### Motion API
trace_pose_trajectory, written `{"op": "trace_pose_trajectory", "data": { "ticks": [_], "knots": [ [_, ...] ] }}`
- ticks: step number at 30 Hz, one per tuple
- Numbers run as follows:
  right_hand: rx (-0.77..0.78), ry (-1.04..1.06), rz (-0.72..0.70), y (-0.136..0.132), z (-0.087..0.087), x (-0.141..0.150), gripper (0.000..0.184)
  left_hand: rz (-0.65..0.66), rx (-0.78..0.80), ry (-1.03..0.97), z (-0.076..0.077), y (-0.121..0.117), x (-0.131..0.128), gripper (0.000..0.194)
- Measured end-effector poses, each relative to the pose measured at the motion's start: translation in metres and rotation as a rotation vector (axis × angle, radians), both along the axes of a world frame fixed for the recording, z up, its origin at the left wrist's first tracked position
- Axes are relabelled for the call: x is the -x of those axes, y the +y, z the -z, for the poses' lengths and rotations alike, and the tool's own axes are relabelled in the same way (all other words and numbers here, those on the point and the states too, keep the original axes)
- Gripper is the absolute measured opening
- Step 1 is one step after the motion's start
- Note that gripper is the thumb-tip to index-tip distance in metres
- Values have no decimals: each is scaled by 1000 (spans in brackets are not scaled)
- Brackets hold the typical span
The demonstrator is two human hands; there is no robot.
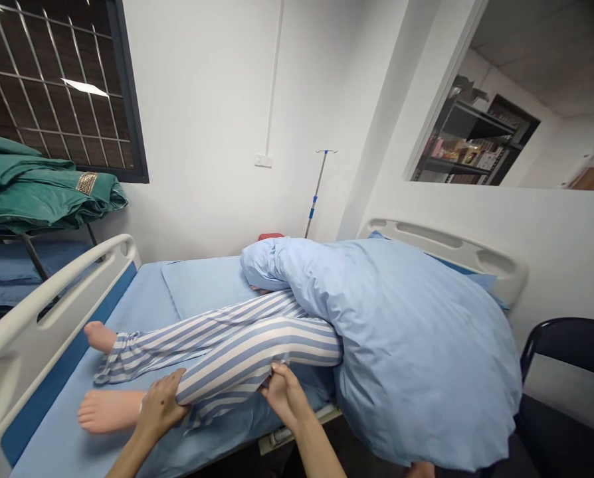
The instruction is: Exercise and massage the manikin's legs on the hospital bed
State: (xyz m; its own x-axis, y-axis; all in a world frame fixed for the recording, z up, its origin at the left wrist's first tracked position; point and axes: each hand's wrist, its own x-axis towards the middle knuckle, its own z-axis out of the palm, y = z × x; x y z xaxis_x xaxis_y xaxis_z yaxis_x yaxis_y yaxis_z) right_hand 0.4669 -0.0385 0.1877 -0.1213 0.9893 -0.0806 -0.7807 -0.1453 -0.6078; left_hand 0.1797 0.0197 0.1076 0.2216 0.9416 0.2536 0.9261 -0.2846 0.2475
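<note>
A care manikin with smooth, doll-like feet lies on the bed in blue-and-white striped trousers point(257, 338). My left hand point(161, 401) is wrapped round its near lower leg, just above the near foot point(110, 410), at the trouser hem. Under the near knee, my right hand point(283, 393) grips the striped cloth with the thumb on top; its other fingers are partly hidden. The near knee is slightly bent. The far foot point(101, 336) rests on the sheet. A bunched light-blue quilt point(401, 345) hides the upper body.
The bed has a footboard point(52, 292) at left and a headboard point(446, 249) at right. An IV pole point(317, 192) stands by the wall. Beside the bed at right is a black chair point(571, 345). Green folded cloths point(42, 189) lie at far left.
</note>
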Motion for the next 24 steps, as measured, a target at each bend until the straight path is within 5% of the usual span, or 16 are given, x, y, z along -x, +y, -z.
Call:
{"op": "trace_pose_trajectory", "data": {
  "ticks": [7,15,24],
  "knots": [
    [200,200,26,1,53,43,19,47,-56,231,-5,-1,89,50],
    [305,132,60,3,98,84,24,72,91,388,-27,-3,109,49],
    [410,18,96,10,136,90,29,47,201,457,13,3,111,54]
  ]
}}
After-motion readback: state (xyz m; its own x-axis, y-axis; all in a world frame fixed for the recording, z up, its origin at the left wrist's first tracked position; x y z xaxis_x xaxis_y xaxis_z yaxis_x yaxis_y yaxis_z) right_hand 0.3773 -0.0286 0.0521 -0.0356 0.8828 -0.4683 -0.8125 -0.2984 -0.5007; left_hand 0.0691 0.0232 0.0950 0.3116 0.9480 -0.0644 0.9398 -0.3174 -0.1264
